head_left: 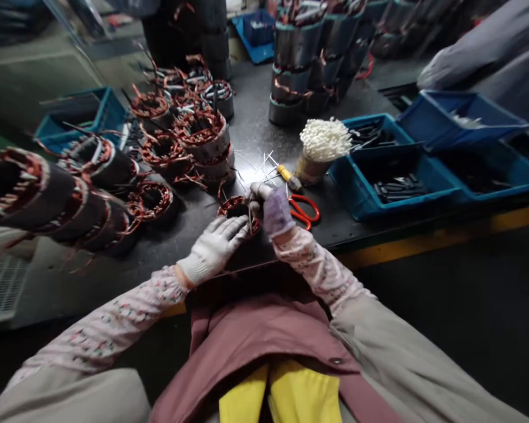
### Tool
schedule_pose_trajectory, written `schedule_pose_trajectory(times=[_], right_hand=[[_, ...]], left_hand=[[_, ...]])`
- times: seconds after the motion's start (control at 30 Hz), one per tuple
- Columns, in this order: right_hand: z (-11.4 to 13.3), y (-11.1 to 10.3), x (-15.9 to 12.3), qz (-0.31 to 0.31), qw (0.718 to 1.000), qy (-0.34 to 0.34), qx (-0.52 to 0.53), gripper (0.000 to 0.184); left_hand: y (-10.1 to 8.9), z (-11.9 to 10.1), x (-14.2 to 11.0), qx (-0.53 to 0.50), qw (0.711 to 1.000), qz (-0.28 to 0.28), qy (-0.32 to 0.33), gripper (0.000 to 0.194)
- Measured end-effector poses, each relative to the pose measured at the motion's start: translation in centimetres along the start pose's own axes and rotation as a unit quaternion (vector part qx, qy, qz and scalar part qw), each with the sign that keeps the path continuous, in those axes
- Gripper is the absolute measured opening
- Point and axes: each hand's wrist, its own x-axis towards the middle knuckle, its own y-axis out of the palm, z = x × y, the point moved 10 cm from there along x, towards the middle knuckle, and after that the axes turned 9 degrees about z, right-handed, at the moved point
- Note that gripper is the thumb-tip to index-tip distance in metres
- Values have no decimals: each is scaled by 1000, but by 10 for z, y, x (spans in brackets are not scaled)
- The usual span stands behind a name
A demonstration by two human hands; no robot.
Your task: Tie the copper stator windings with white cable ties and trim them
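A motor stator with copper windings (233, 207) lies on the dark table near its front edge. My left hand (214, 247), in a white knit glove, rests on the stator's near side with fingers stretched over it. My right hand (271, 208), in a pale purple glove, is curled above the stator's right side and pinches a thin white strip (250, 218) that points down into the windings.
Many wound stators (189, 138) are stacked at left and back. Red-handled scissors (305, 210), a yellow-handled tool (288, 175) and a cup of white sticks (321, 147) lie to the right. Blue bins (392, 176) hold dark parts. Another person's sleeve (489, 47) is at top right.
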Motion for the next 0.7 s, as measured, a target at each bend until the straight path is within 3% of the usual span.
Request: schedule_pose_trajectory(times=[0.07, 0.17, 0.23, 0.3, 0.37, 0.43, 0.57, 0.7], right_hand=[[-10, -16, 4, 0, 1000, 7, 26, 39], [-12, -84, -8, -96, 992, -58, -51, 35], [-7, -137, -16, -210, 957, -105, -169, 36], [-6, -169, -12, -276, 908, -123, -291, 37], [-10, -182, 5, -285, 872, -111, -382, 37], [-19, -183, 24, -262, 854, -78, -442, 34], [-30, -174, 39, -215, 841, -38, -494, 33], [-28, -176, 36, -245, 837, -22, -488, 39]], left_hand=[[-4, 11, -1, 42, 998, 44, -15, 48], [1, 31, -2, 40, 987, 153, 8, 47], [8, 35, -2, 21, 974, 216, 65, 47], [9, 35, 0, 5, 966, 238, 104, 48], [6, 31, 3, -9, 964, 241, 115, 48], [2, 26, 6, -8, 963, 247, 108, 49], [-9, 28, 12, 41, 970, 233, 62, 52], [-3, 31, 9, 19, 965, 251, 81, 42]])
